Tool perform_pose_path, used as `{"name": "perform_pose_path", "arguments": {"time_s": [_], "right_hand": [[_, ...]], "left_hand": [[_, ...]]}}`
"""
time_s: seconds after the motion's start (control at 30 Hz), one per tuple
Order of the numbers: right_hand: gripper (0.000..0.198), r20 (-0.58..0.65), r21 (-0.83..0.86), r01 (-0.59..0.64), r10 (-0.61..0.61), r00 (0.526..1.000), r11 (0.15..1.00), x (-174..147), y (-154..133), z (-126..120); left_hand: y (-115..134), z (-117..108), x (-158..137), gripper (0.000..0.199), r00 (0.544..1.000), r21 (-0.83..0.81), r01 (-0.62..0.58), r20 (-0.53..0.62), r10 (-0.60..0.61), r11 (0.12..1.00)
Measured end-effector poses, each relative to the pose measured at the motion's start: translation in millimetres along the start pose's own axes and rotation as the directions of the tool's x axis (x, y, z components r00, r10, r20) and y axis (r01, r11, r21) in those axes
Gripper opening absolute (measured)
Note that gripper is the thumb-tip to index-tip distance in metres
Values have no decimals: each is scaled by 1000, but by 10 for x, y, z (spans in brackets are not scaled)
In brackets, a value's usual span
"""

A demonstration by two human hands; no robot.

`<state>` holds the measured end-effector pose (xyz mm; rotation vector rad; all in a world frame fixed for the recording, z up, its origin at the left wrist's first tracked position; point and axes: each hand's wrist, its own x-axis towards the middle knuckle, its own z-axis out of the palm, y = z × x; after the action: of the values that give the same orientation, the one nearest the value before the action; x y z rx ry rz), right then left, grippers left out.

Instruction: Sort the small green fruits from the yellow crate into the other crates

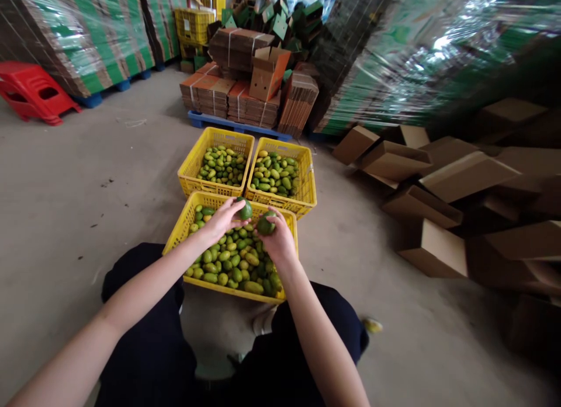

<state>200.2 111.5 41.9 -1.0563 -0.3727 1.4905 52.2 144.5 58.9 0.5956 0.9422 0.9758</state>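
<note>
Both hands are over the near yellow crate (177, 237), which is filled with small green and yellow mangoes (236, 261). In my left hand (224, 220) is a dark green mango (244, 209), gripped between thumb and fingers. My right hand (280, 237) is closed round another dark green mango (265, 224), close beside the first and apart from it. Behind stand two more yellow crates, the left one (186, 172) and the right one (309, 185), each with mangoes of the same sort inside.
Bundled flat cartons (210, 97) lie on a blue pallet (239, 126) beyond the crates. Open cardboard boxes (442, 249) are heaped at the right. Film-wrapped stacks (100, 38) rise on both sides. A red stool (37, 91) stands far left. One yellowish fruit (372, 324) lies on the floor.
</note>
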Motion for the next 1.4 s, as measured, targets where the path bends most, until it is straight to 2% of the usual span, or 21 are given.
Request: {"name": "perform_pose_path", "arguments": {"time_s": [0.1, 0.2, 0.27, 0.33, 0.43, 0.5, 0.6, 0.63, 0.7, 0.77, 0.87, 0.93, 1.03, 1.13, 1.2, 1.23, 1.33, 1.4], "right_hand": [[42, 8, -187, 265, -268, 963, 946, -74, -3, 28], [41, 123, -352, 497, -487, 865, 793, -142, -14, 45], [36, 217, -438, 599, -567, 794, 671, -169, -23, 46], [33, 264, -511, 653, -620, 739, 560, -186, -31, 41], [31, 277, -559, 681, -668, 691, 473, -199, -40, 34], [32, 256, -533, 669, -655, 711, 518, -205, -45, 37], [39, 196, -372, 575, -544, 816, 729, -199, -60, 49], [40, 176, -294, 513, -482, 858, 807, -190, -69, 51], [34, 146, -144, 345, -325, 934, 927, -159, -94, 51], [25, 124, -48, 113, -106, 987, 992, -115, -126, 41], [23, 53, 41, -182, 180, 982, 982, -59, -167, 29], [24, 10, 76, -253, 253, 967, 965, -46, -183, 34], [27, 0, 69, -280, 280, 960, 958, -56, -188, 49], [23, 61, 14, -240, 239, 969, 971, -74, -178, 45], [24, 143, -36, -126, 130, 981, 991, -85, -166, 28], [29, 188, -54, -58, 67, 980, 997, -90, -160, 19], [46, 277, -53, 104, -86, 957, 993, -111, -142, 4], [46, 302, -32, 170, -153, 941, 985, -127, -136, 6]], "left_hand": [[-19, 1, -18, 30, 962, 141, -273, 28, 271, 952], [-18, -4, -42, 40, 896, 239, -444, 148, 419, 864], [-16, -1, -66, 42, 870, 261, -491, 205, 449, 831], [-13, 9, -94, 41, 865, 253, -497, 216, 452, 830], [-2, 29, -126, 42, 880, 241, -471, 200, 432, 849], [8, 36, -128, 38, 906, 225, -416, 180, 382, 881], [27, 30, -96, 18, 961, 133, -262, 132, 245, 956], [37, 24, -81, 13, 975, 94, -197, 118, 186, 976], [63, 7, -53, 15, 994, 40, -49, 105, 44, 998], [95, -13, -35, 23, 990, 31, 89, 108, -92, 996], [123, -45, -23, 31, 967, 54, 208, 141, -214, 977], [116, -59, -17, 35, 955, 60, 246, 159, -252, 968], [80, -66, -7, 40, 946, 70, 274, 162, -282, 959], [51, -61, -8, 33, 972, 77, 164, 157, -174, 983], [52, -58, -12, 28, 989, 74, -15, 146, 4, 997], [58, -58, -14, 31, 984, 73, -121, 140, 110, 990], [89, -65, -16, 49, 920, 86, -378, 149, 363, 922], [108, -70, -22, 50, 883, 100, -454, 178, 433, 885]]}}
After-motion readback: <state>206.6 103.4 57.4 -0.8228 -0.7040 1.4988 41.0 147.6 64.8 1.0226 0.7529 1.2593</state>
